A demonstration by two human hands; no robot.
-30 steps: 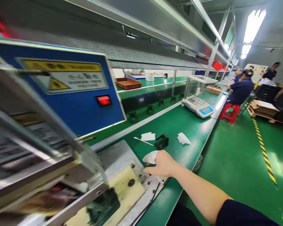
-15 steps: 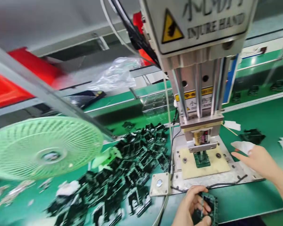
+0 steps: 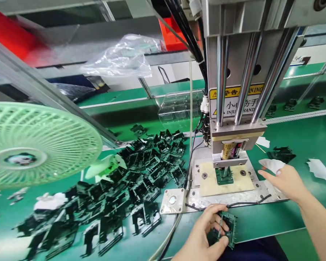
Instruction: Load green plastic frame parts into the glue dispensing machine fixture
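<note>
Low down, left hand fingers grasp a small green-and-black circuit board; right hand fingers lie released, outstretched.

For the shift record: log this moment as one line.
left hand: holds green circuit board | right hand: on white paper beside press plate | press: down on part | pile of black parts at left

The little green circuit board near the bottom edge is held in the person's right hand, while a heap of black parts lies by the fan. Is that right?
Not quite: the head view shows the green circuit board in the left hand. The right hand rests by white paper beside the press. The heap of black parts does lie by the fan.
</note>
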